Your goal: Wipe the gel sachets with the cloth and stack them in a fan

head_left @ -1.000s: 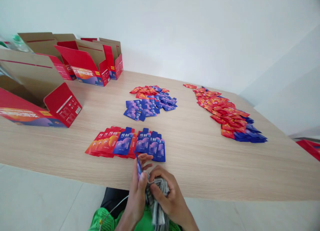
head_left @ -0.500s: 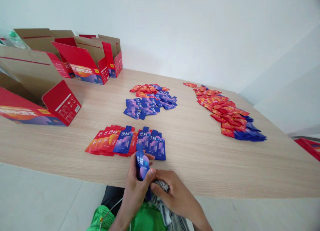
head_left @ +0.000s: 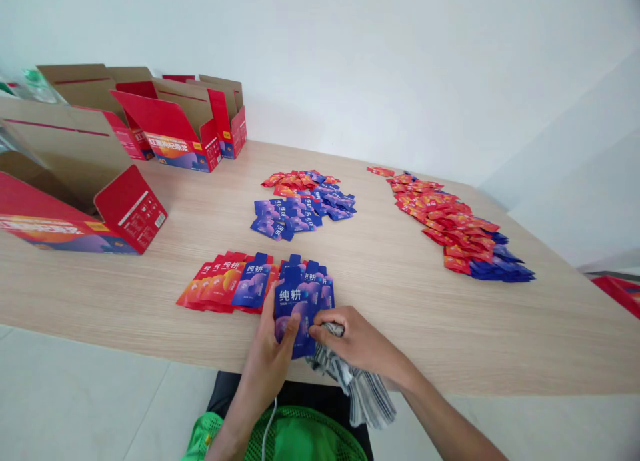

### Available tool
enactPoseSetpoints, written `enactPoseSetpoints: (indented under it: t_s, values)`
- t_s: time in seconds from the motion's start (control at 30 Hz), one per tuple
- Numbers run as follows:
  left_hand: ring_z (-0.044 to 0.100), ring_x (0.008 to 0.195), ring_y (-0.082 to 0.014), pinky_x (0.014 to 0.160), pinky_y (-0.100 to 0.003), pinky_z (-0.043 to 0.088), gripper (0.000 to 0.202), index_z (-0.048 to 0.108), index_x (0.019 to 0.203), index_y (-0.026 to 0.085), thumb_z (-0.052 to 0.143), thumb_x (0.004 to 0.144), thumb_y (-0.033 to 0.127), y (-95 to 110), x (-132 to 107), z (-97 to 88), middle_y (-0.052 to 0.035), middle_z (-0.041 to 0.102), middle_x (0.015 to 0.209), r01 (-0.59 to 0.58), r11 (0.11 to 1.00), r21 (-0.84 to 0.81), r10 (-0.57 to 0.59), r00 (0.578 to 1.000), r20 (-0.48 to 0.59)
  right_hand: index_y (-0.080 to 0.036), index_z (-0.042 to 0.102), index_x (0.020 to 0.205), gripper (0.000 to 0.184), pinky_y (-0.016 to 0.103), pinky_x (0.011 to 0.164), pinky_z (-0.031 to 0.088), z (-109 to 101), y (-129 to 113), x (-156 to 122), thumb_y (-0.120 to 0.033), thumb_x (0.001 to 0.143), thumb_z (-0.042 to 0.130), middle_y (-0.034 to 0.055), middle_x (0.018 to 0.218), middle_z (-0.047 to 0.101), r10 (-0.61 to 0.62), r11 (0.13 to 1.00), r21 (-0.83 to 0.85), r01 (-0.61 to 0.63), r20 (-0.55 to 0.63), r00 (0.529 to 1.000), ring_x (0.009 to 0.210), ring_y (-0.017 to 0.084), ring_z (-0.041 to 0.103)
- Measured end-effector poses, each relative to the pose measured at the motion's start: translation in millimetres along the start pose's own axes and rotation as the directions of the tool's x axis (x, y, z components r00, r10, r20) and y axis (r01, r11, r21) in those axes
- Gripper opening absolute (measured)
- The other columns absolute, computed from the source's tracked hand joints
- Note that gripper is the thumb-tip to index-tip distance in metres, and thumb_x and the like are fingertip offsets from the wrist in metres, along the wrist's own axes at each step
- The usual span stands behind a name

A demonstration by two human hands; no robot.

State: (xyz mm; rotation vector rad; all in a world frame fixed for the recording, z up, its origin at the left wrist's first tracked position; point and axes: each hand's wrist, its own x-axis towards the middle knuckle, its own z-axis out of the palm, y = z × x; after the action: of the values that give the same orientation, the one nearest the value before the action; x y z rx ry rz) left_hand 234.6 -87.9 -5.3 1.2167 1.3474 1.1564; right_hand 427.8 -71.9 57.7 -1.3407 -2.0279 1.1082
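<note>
Above the table's near edge, my left hand (head_left: 275,348) grips a blue pouch (head_left: 289,308) upright, its printed face toward me and the thumb across its front. My right hand (head_left: 345,338) is closed on a grey striped cloth (head_left: 370,398) that hangs down below it. Its fingertips are at the pouch's right edge; whether they touch it I cannot tell. Just behind lies an overlapping row of pouches, with red ones (head_left: 213,284) at the left and a blue one (head_left: 251,284) among them; more blue pouches at the right are partly hidden by the held pouch.
Open red cartons (head_left: 133,211) stand at the left, with others (head_left: 185,151) behind. A mixed pouch pile (head_left: 305,201) lies mid-table, and a long pile (head_left: 450,224) runs along the right. A wall borders the far side of the table (head_left: 400,328).
The blue pouch has been raised and turned to face me more fully. My right hand has moved up and right with the cloth, which now hangs in fuller view.
</note>
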Motion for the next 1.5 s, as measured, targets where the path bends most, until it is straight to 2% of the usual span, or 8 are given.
enactPoseSetpoints:
  t_s: [0.23,0.43,0.67,0.87,1.03,1.17,1.27,1.5]
  values:
    - [0.064,0.141,-0.0381,0.116,-0.061,0.054,0.051,0.068,0.144,0.019,0.066,0.098,0.041,-25,36,-7.9,-0.0199,0.068,0.149,-0.256,0.887,0.385,0.319,0.941,-0.111,-0.019,0.085,0.082,0.028,0.027,0.071,0.046,-20,15,78,-0.033,0.097,0.066,-0.001,0.074,0.076,0.143,0.978,-0.172,-0.118,0.14,0.98,0.075,0.018,0.067]
    - [0.067,0.128,-0.041,0.111,-0.066,0.053,0.037,0.078,0.128,0.018,0.063,0.094,0.025,-38,51,-6.1,-0.0193,0.075,0.14,-0.297,0.71,0.638,0.443,0.893,-0.078,-0.023,0.084,0.069,0.028,0.027,0.067,0.043,-15,22,119,-0.032,0.094,0.073,-0.0011,0.063,0.073,0.213,0.941,-0.307,-0.143,0.208,0.955,0.072,0.019,0.066]
    - [0.068,0.103,-0.0357,0.094,-0.054,0.056,0.029,0.086,0.106,0.022,0.058,0.098,0.021,-36,49,-8.3,-0.0137,0.085,0.111,-0.316,0.662,0.679,0.465,0.884,-0.042,-0.025,0.081,0.06,0.032,0.027,0.064,0.046,-11,23,127,-0.038,0.09,0.08,-0.0006,0.057,0.071,0.266,0.921,-0.363,-0.14,0.325,0.908,0.065,0.019,0.066]
    - [0.067,0.096,-0.0346,0.086,-0.05,0.051,0.028,0.086,0.097,0.025,0.059,0.101,0.023,-27,41,-14.1,-0.0112,0.086,0.101,-0.277,0.608,0.744,0.452,0.891,-0.038,-0.022,0.088,0.087,0.03,0.023,0.075,0.054,-59,20,91,-0.045,0.096,0.072,0.0001,0.084,0.084,0.195,0.96,-0.27,-0.075,0.452,0.87,0.082,0.019,0.075]
    - [0.07,0.103,-0.0339,0.089,-0.05,0.053,0.028,0.085,0.108,0.026,0.058,0.103,0.023,-20,37,-17.0,-0.0111,0.084,0.112,-0.259,0.61,0.749,0.454,0.889,-0.063,-0.021,0.087,0.107,0.035,0.027,0.093,0.056,-111,36,69,-0.039,0.107,0.057,0.0055,0.109,0.087,0.315,0.834,-0.506,-0.221,0.107,0.943,0.103,0.023,0.078]
    - [0.071,0.103,-0.0289,0.091,-0.044,0.057,0.031,0.082,0.113,0.025,0.054,0.105,0.014,-22,19,-11.2,-0.011,0.08,0.112,-0.461,0.658,0.596,0.574,0.819,0.0,-0.018,0.084,0.109,0.023,0.04,0.1,0.057,-128,58,94,-0.028,0.107,0.063,0.0146,0.121,0.082,0.436,0.62,-0.66,-0.424,-0.16,0.886,0.113,0.029,0.077]
    - [0.071,0.098,-0.0228,0.087,-0.034,0.059,0.036,0.079,0.113,0.027,0.053,0.102,0.004,-31,2,-3.0,-0.0066,0.076,0.104,-0.614,0.658,0.436,0.633,0.764,0.121,-0.017,0.076,0.123,0.025,0.049,0.104,0.06,-123,63,126,-0.036,0.107,0.071,0.0117,0.13,0.076,0.434,0.543,-0.717,-0.437,-0.206,0.877,0.117,0.027,0.074]
    - [0.071,0.093,-0.021,0.081,-0.031,0.061,0.031,0.071,0.106,0.023,0.051,0.101,0.0,-46,-14,6.2,-0.0057,0.074,0.1,-0.692,0.612,0.382,0.605,0.721,0.338,-0.02,0.07,0.135,0.034,0.051,0.105,0.06,-63,43,198,-0.039,0.107,0.071,0.0108,0.141,0.07,0.27,0.6,-0.764,-0.24,-0.089,0.959,0.123,0.028,0.071]
